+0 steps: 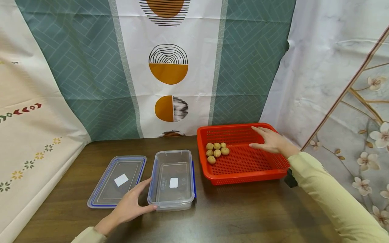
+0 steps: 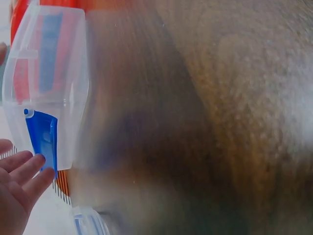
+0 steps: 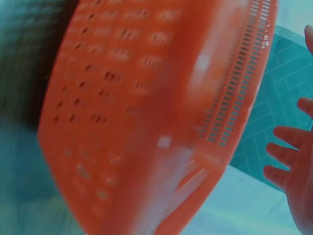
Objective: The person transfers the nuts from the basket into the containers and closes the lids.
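Note:
A clear plastic food container (image 1: 168, 175) stands without its lid on the wooden table, a white label on its floor. My left hand (image 1: 130, 204) is at its near left corner, thumb tip by the front rim and fingers extended along the left side. In the left wrist view, the fingers (image 2: 29, 171) lie beside the blue latch (image 2: 43, 134). My right hand (image 1: 268, 140) hovers over the right part of the red plastic basket (image 1: 243, 177), fingers spread and holding nothing. Several walnuts (image 1: 217, 153) are grouped at the basket's left end.
Left of the container the clear lid (image 1: 121, 180) with a blue seal lies flat, a white label on it. A patterned cloth (image 1: 170, 74) hangs behind the table. Other cloths flank both sides. A small black object (image 1: 290, 179) is under my right wrist.

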Motion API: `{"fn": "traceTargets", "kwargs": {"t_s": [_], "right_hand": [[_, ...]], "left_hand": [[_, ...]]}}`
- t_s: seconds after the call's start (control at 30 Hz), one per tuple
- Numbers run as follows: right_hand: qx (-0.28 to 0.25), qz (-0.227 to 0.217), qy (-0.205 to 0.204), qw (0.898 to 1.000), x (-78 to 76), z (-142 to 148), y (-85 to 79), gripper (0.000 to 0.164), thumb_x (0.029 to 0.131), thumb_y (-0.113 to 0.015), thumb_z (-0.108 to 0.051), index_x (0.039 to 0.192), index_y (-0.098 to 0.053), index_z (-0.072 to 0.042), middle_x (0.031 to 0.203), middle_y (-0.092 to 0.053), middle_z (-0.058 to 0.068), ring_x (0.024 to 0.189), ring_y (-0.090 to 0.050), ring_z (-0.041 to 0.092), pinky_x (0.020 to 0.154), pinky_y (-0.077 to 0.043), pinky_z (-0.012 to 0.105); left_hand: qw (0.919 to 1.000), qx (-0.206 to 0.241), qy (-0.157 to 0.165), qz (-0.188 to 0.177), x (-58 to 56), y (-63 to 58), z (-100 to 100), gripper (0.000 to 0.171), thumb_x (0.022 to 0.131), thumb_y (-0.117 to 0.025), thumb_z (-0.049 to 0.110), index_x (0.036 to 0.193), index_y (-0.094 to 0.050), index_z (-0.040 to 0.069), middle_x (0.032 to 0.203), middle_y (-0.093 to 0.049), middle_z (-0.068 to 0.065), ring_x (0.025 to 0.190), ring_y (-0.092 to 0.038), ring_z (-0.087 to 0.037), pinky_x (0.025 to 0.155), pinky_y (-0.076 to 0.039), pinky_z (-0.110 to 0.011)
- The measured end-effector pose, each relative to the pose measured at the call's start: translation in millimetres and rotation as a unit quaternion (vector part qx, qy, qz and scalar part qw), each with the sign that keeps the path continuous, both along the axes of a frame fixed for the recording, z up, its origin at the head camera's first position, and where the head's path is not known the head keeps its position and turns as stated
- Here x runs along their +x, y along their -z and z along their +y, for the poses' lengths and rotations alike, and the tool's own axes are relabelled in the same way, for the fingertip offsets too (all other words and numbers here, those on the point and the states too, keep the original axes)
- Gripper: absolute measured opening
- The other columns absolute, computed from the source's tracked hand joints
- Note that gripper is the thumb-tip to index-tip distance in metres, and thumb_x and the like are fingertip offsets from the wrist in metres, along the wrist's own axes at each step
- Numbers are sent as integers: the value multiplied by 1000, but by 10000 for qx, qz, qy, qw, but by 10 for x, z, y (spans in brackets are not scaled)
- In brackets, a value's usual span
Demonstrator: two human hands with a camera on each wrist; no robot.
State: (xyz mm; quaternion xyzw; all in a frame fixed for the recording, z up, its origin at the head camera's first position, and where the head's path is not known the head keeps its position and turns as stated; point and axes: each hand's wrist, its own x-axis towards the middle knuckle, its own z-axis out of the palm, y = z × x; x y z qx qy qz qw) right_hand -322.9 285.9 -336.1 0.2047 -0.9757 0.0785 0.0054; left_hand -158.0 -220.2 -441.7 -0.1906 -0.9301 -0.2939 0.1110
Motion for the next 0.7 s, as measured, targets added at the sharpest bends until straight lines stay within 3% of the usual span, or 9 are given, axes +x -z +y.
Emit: {"fn": "traceTargets", "kwargs": {"t_s": [0.3,0.7], "right_hand": [[-468,-130,-131,9987,-142,-269,-69,87,80,-54,-59,143,-25,-7,141,-33,21,124,-36,39,98,-31,56],[-1093,-640,-277,9916,-359,-609,63,81,78,-66,-45,140,-31,-5,133,-42,23,117,-43,40,92,-37,55]], "left_hand": [[9997,89,-194,-133,7,48,31,83,71,-73,46,134,-42,3,130,-49,-15,110,-53,-29,82,-50,-39],[9993,246,-133,-268,12,60,41,84,72,-72,46,136,-40,3,132,-47,-16,114,-50,-31,83,-49,-41]]}}
